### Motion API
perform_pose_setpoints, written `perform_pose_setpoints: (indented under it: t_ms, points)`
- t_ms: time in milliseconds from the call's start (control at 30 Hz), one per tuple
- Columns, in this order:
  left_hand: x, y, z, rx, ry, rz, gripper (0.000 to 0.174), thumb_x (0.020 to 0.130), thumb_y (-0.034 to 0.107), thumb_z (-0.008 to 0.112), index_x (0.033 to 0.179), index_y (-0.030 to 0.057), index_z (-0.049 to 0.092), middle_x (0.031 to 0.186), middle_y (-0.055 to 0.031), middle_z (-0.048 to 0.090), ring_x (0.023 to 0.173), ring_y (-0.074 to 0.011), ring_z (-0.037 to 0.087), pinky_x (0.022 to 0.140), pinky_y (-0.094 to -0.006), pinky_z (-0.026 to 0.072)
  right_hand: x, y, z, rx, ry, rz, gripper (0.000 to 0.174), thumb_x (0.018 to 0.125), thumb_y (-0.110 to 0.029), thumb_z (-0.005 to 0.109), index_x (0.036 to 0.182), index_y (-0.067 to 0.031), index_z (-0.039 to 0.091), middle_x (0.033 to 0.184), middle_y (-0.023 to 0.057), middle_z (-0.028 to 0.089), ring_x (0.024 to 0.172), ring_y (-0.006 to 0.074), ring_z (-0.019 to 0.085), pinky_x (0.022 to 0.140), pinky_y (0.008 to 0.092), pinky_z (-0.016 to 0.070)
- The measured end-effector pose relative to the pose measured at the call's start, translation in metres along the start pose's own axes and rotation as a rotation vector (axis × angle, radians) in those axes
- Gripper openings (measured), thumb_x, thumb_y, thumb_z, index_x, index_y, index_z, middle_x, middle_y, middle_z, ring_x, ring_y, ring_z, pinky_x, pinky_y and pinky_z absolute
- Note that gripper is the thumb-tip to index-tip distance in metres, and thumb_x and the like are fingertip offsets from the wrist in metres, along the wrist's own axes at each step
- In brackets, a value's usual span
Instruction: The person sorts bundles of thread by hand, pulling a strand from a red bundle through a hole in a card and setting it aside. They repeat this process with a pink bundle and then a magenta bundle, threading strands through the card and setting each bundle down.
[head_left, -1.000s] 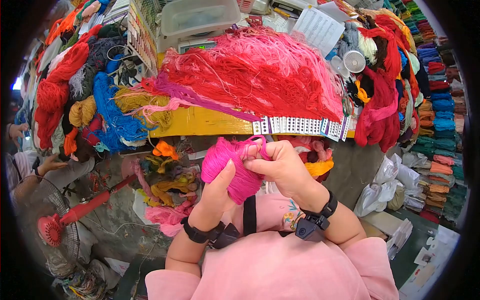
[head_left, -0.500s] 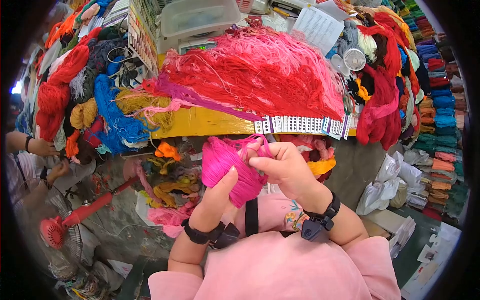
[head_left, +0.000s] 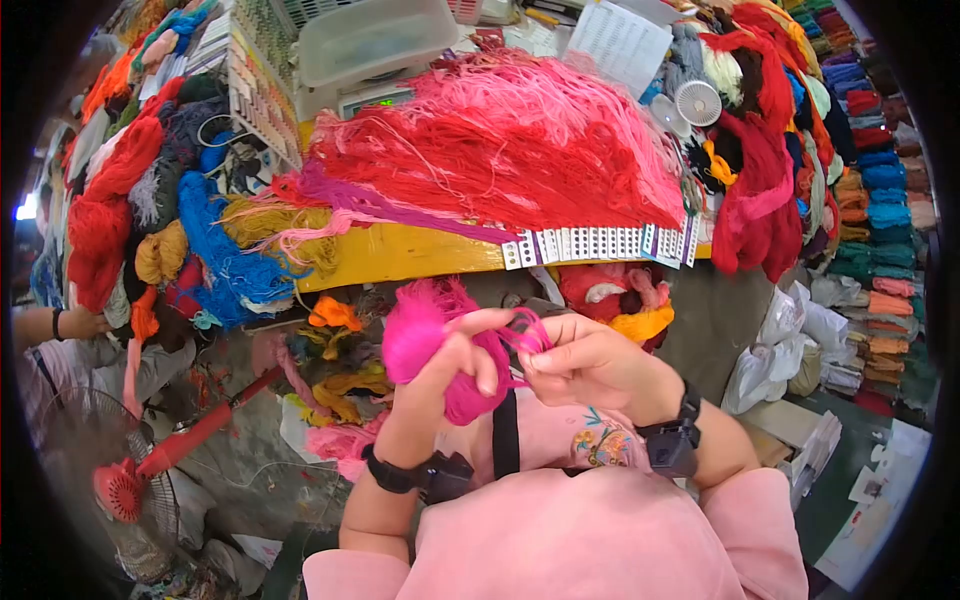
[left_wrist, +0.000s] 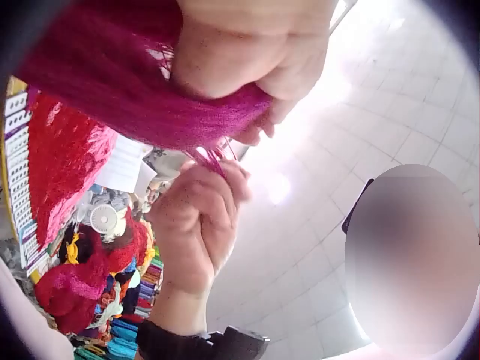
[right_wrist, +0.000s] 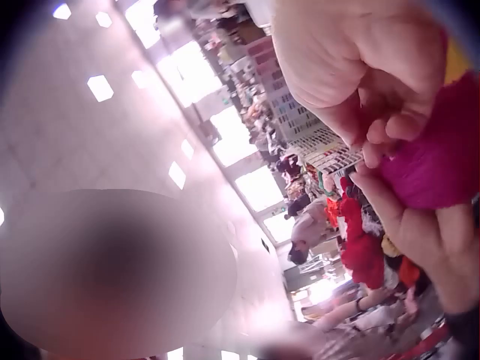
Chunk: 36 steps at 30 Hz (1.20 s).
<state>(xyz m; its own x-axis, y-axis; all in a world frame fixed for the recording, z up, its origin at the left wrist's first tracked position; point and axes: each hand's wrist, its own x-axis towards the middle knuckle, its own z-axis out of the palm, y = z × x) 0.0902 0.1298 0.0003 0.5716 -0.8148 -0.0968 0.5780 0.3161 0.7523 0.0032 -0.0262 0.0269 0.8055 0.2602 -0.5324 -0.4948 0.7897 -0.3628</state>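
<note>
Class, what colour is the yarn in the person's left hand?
Bright magenta pink; the yarn shows best in the head view.

A yarn heap lies on the table. A row of cards runs along the near table edge. A bin sits behind the heap, at left; a small fan sits right of the heap. Near side: yarn skein in the left hand.
</note>
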Motion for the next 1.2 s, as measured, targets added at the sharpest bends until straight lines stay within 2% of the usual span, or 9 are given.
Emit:
perform_pose_setpoints:
  t_ms: [167, 400, 567, 600, 633, 700, 800, 933, 1200]
  points:
    - [0.023, 0.013, -0.021, 0.063, -0.081, -0.54, 0.02, 0.081, 0.014, 0.046, 0.066, 0.0016, 0.048, 0.059, -0.0023, 0.049, 0.048, -0.0068, 0.042, 0.044, -0.0196, 0.0322, -0.032, -0.028, -0.009, -1.167, 0.248, -0.26, 0.007, 0.076, -0.007, 0.055, 0.073, -0.0003, 0.056, 0.059, -0.0014, 0.048, 0.051, 0.0031, 0.037, 0.047, 0.0187, 0.0326]
    - [-0.008, -0.024, -0.191, -1.098, 0.464, -0.118, 0.023, 0.087, 0.016, 0.036, 0.065, 0.012, 0.04, 0.054, 0.0043, 0.04, 0.042, -0.0031, 0.036, 0.043, -0.0166, 0.0306, -0.056, -0.104, -0.122, 0.359, -0.046, -0.576, 0.01, 0.083, -0.013, 0.045, 0.083, -0.0029, 0.048, 0.077, 0.0061, 0.046, 0.052, 0.0104, 0.041, 0.057, 0.0263, 0.0438]
    - [-0.079, -0.029, -0.309, -0.252, 1.483, 0.058, 0.028, 0.076, -0.001, 0.037, 0.054, 0.0149, 0.03, 0.051, 0.006, 0.032, 0.044, -0.0044, 0.035, 0.047, -0.0134, 0.0353, -0.123, -0.195, -0.33, 0.012, 0.686, -0.916, 0.017, 0.08, -0.009, 0.047, 0.064, -0.0064, 0.041, 0.054, 0.0002, 0.038, 0.049, 0.009, 0.037, 0.055, 0.0254, 0.039]
    - [-0.145, -0.023, -0.397, -0.475, 1.068, 0.178, 0.017, 0.08, 0.007, 0.039, 0.065, 0.0097, 0.046, 0.056, 0.0035, 0.042, 0.055, -0.0093, 0.046, 0.09, -0.043, 0.0305, -0.159, -0.222, -0.375, -0.086, 0.806, -0.961, 0.018, 0.079, -0.008, 0.047, 0.061, -0.0081, 0.041, 0.051, -0.0009, 0.036, 0.048, 0.0095, 0.036, 0.054, 0.0242, 0.0355]
    - [-0.097, -0.023, -0.345, -0.297, 1.393, 0.183, 0.017, 0.081, 0.007, 0.038, 0.066, 0.0106, 0.044, 0.048, 0.0077, 0.031, 0.042, -0.0039, 0.034, 0.05, -0.0136, 0.0349, -0.187, -0.239, -0.392, -0.239, 0.898, -1.112, 0.017, 0.079, -0.009, 0.046, 0.062, -0.0086, 0.041, 0.053, -0.0016, 0.037, 0.049, 0.01, 0.037, 0.054, 0.0236, 0.0352]
    - [-0.054, -0.017, -0.295, -0.77, 0.885, 0.124, 0.016, 0.085, 0.013, 0.038, 0.086, 0.0032, 0.051, 0.049, 0.0081, 0.031, 0.04, -0.0025, 0.033, 0.042, -0.0145, 0.0302, -0.189, -0.263, -0.384, -0.231, 0.903, -1.155, 0.014, 0.079, -0.009, 0.046, 0.065, -0.0072, 0.043, 0.056, -0.0007, 0.039, 0.052, 0.0103, 0.038, 0.055, 0.0232, 0.0353]
    - [0.043, -0.066, -0.198, -0.783, 0.569, -0.199, 0.025, 0.087, 0.017, 0.039, 0.099, -0.0024, 0.049, 0.051, 0.0073, 0.031, 0.04, -0.0016, 0.031, 0.038, -0.0163, 0.0258, -0.117, -0.244, -0.338, -0.405, 1.02, -1.228, 0.008, 0.08, -0.01, 0.045, 0.078, -0.0037, 0.05, 0.07, 0.0032, 0.047, 0.066, 0.0113, 0.044, 0.063, 0.0223, 0.0361]
    - [0.13, -0.155, -0.127, -0.156, 0.563, -0.526, 0.024, 0.082, 0.014, 0.047, 0.098, -0.0034, 0.05, 0.058, 0.0025, 0.045, 0.042, -0.003, 0.036, 0.039, -0.0166, 0.0296, 0.02, -0.117, -0.315, -0.731, 0.794, -0.545, 0.01, 0.07, -0.007, 0.057, 0.078, -0.0008, 0.06, 0.073, 0.0038, 0.058, 0.068, 0.0083, 0.053, 0.061, 0.0223, 0.0415]
    - [0.188, -0.276, -0.071, 0.534, 0.45, -0.811, 0.014, 0.077, 0.015, 0.054, 0.083, 0.0015, 0.053, 0.062, -0.0025, 0.053, 0.048, -0.0098, 0.05, 0.044, -0.0221, 0.0388, 0.124, 0.005, -0.322, -1.388, 0.908, -0.757, 0.015, 0.058, -0.004, 0.061, 0.072, -0.0056, 0.057, 0.07, 0.007, 0.051, 0.065, 0.0235, 0.048, 0.061, 0.0327, 0.0354]
